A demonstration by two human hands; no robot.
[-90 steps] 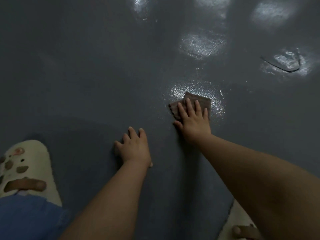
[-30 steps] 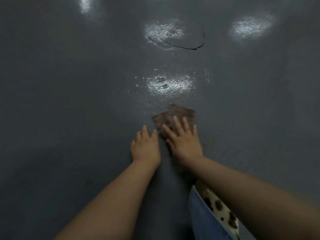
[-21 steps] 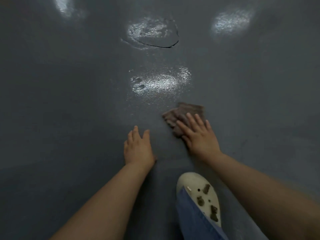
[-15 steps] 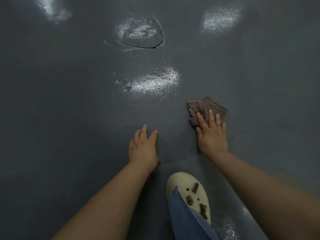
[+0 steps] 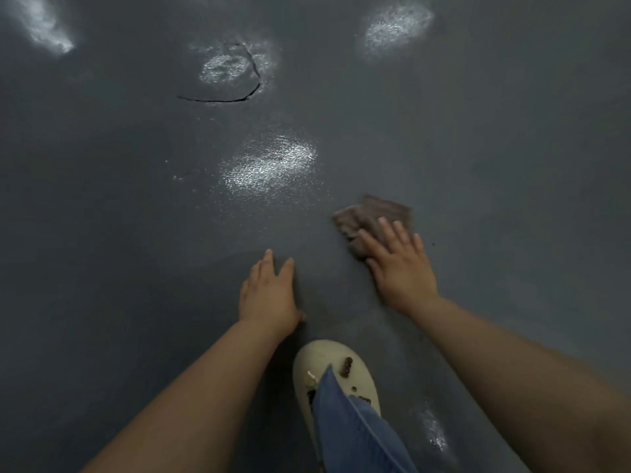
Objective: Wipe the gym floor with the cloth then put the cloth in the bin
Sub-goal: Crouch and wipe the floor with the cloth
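On the dark gym floor (image 5: 136, 268) ahead of us, our right hand (image 5: 399, 268) presses flat, fingers straight, on the near edge of the crumpled cloth (image 5: 372, 213). It spreads forward and left from our fingertips, long axis roughly left to right. Our left hand (image 5: 268, 295) rests flat on bare floor, holding nothing, farther from the cloth. We see no bin.

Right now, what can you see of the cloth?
The cloth is a small brownish rag, soft and crumpled, folded into an uneven patch. It lies flat on the grey floor, right of a shiny patch. The right hand presses its near edge with straight fingers; the far part shows.
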